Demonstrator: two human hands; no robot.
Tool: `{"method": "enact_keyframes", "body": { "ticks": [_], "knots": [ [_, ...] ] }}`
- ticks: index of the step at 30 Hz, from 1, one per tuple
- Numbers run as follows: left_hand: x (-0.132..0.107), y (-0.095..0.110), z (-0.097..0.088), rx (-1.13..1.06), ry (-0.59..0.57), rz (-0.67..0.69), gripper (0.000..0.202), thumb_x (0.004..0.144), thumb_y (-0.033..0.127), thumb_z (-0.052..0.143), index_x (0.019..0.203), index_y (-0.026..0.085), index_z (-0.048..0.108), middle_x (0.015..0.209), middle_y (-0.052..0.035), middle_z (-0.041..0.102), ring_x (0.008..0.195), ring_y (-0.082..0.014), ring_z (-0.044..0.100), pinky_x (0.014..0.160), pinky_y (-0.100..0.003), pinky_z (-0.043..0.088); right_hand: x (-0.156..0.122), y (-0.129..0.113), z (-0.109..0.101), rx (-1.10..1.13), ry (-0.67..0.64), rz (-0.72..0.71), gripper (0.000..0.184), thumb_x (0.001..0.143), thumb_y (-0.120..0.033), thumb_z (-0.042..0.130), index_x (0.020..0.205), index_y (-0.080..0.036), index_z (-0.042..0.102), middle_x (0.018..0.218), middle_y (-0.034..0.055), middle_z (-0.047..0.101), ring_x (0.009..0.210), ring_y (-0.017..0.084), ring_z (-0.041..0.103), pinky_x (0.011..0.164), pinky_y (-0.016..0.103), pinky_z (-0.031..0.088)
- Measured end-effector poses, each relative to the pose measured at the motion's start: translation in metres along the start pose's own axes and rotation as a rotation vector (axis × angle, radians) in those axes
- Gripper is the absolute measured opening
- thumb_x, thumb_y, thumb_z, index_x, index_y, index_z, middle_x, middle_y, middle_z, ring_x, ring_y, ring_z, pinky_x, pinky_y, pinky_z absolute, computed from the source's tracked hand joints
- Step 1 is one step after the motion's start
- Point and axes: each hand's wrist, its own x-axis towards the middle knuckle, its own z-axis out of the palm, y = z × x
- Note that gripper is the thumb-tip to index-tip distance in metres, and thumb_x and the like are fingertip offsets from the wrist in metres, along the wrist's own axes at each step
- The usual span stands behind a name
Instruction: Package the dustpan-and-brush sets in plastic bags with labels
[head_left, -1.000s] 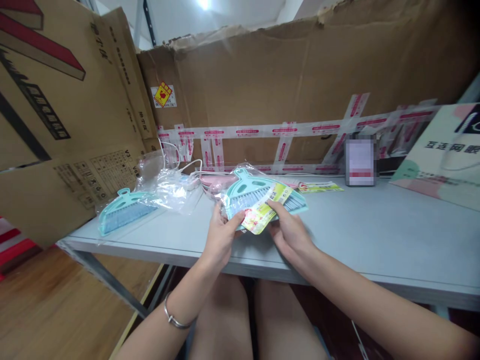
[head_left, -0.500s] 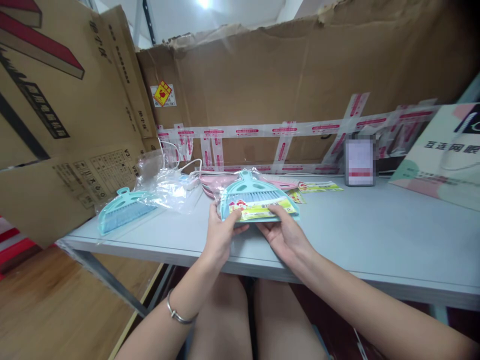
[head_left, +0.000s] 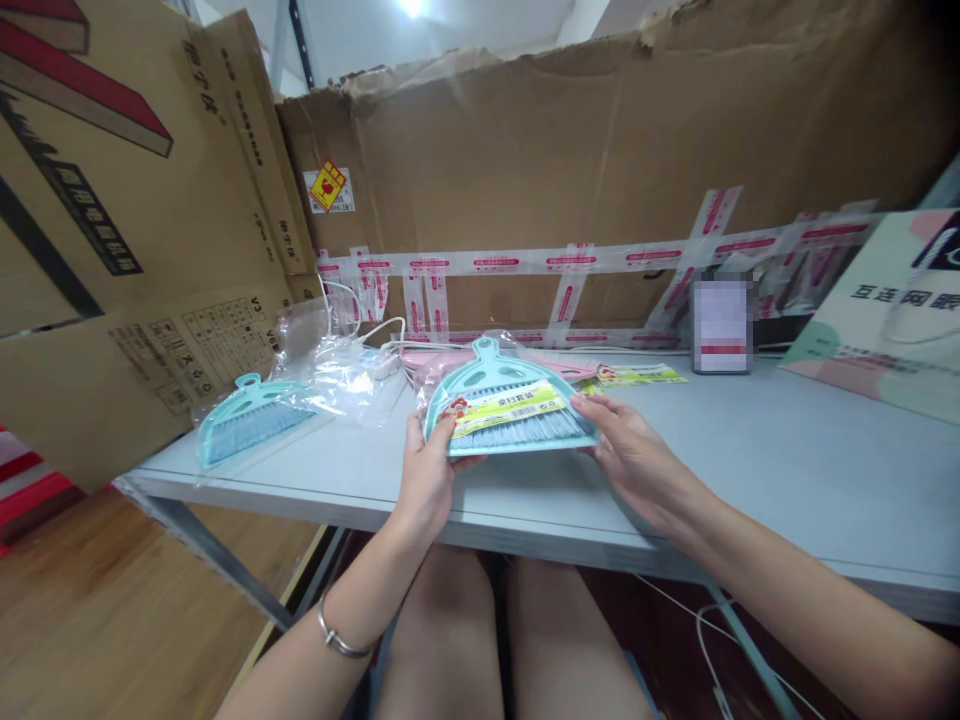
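A light-blue dustpan and brush set point(head_left: 517, 432) is held tilted up above the table's front half, its handle pointing away from me. A yellow label card point(head_left: 517, 405) lies across the bristles, and clear wrapping shows around the set. My left hand point(head_left: 427, 465) grips the left edge, thumb on top by the card's end. On the right edge my right hand point(head_left: 630, 450) is closed, thumb on top and fingers beneath. Behind the set lies a pink dustpan set point(head_left: 555, 367), partly hidden. Another light-blue dustpan and brush set point(head_left: 251, 425) lies in clear plastic at the left.
Crumpled clear plastic bags point(head_left: 345, 375) and white cables lie at the table's back left. More yellow label cards point(head_left: 645, 375) lie behind my right hand. A phone-like device point(head_left: 722, 325) stands at the back, beside a printed white bag point(head_left: 885, 310). Large cardboard boxes point(head_left: 510, 150) wall the back and left.
The held set has tilted up and come slightly left, showing more bristles. My right hand has slid outward from the front edge to the right edge. The label card now sits slanted.
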Motion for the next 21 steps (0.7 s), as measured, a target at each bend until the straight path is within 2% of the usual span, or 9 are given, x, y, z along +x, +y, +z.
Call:
{"method": "enact_keyframes", "body": {
  "ticks": [3, 5, 10, 12, 15, 19, 21],
  "knots": [
    [-0.005, 0.001, -0.002, 0.03, -0.013, -0.015, 0.03, 0.072, 0.023, 0.065, 0.096, 0.021, 0.049, 0.086, -0.0014, 0.067, 0.072, -0.0147, 0.063, 0.055, -0.023, 0.052, -0.005, -0.007, -0.004, -0.019, -0.195, 0.165, 0.027, 0.071, -0.015, 0.07, 0.097, -0.016, 0.062, 0.079, 0.0032, 0.069, 0.069, 0.014, 0.065, 0.055, 0.019, 0.054],
    [-0.008, 0.003, -0.005, 0.049, -0.022, -0.027, 0.032, 0.07, 0.024, 0.067, 0.097, 0.021, 0.05, 0.086, -0.0016, 0.067, 0.071, -0.015, 0.064, 0.055, -0.023, 0.052, -0.009, -0.005, -0.004, -0.025, -0.259, 0.23, 0.027, 0.071, -0.013, 0.07, 0.097, -0.014, 0.064, 0.079, 0.0044, 0.069, 0.068, 0.015, 0.065, 0.055, 0.022, 0.056],
    [-0.012, 0.009, -0.016, 0.135, -0.145, -0.077, 0.045, 0.069, 0.029, 0.071, 0.109, 0.022, 0.052, 0.094, -0.0047, 0.068, 0.074, -0.0182, 0.065, 0.056, -0.027, 0.054, -0.01, 0.007, -0.006, -0.061, -0.108, 0.236, 0.016, 0.072, -0.014, 0.07, 0.087, -0.008, 0.067, 0.076, 0.0097, 0.07, 0.059, 0.016, 0.065, 0.053, 0.023, 0.056],
    [-0.013, 0.01, -0.019, 0.15, -0.16, -0.105, 0.047, 0.07, 0.028, 0.071, 0.113, 0.022, 0.053, 0.096, -0.0056, 0.068, 0.074, -0.0184, 0.066, 0.056, -0.027, 0.054, -0.01, 0.009, -0.007, -0.092, -0.069, 0.232, 0.016, 0.073, -0.016, 0.07, 0.085, -0.007, 0.067, 0.076, 0.0109, 0.07, 0.059, 0.016, 0.065, 0.052, 0.023, 0.056],
    [-0.012, 0.011, -0.023, 0.135, -0.136, -0.127, 0.045, 0.071, 0.023, 0.068, 0.114, 0.021, 0.053, 0.096, -0.0059, 0.068, 0.073, -0.0176, 0.066, 0.055, -0.026, 0.055, -0.012, 0.005, -0.01, -0.11, -0.092, 0.245, 0.02, 0.078, -0.024, 0.066, 0.091, -0.009, 0.067, 0.08, 0.0111, 0.07, 0.064, 0.017, 0.066, 0.054, 0.024, 0.056],
    [-0.011, 0.014, -0.027, 0.121, -0.144, -0.153, 0.039, 0.072, 0.017, 0.066, 0.109, 0.02, 0.057, 0.09, -0.0052, 0.069, 0.071, -0.0174, 0.065, 0.052, -0.026, 0.055, -0.008, -0.005, -0.016, -0.02, -0.144, 0.34, 0.04, 0.086, -0.045, 0.051, 0.102, -0.011, 0.064, 0.08, 0.0116, 0.07, 0.067, 0.019, 0.067, 0.054, 0.028, 0.056],
    [-0.011, 0.015, -0.028, 0.136, -0.175, -0.178, 0.033, 0.071, 0.016, 0.066, 0.103, 0.017, 0.059, 0.086, -0.0056, 0.069, 0.07, -0.0178, 0.065, 0.049, -0.025, 0.054, -0.002, -0.008, -0.018, 0.007, -0.167, 0.386, 0.036, 0.088, -0.04, 0.05, 0.104, -0.011, 0.063, 0.078, 0.0113, 0.069, 0.066, 0.019, 0.067, 0.056, 0.029, 0.056]
  ]
}}
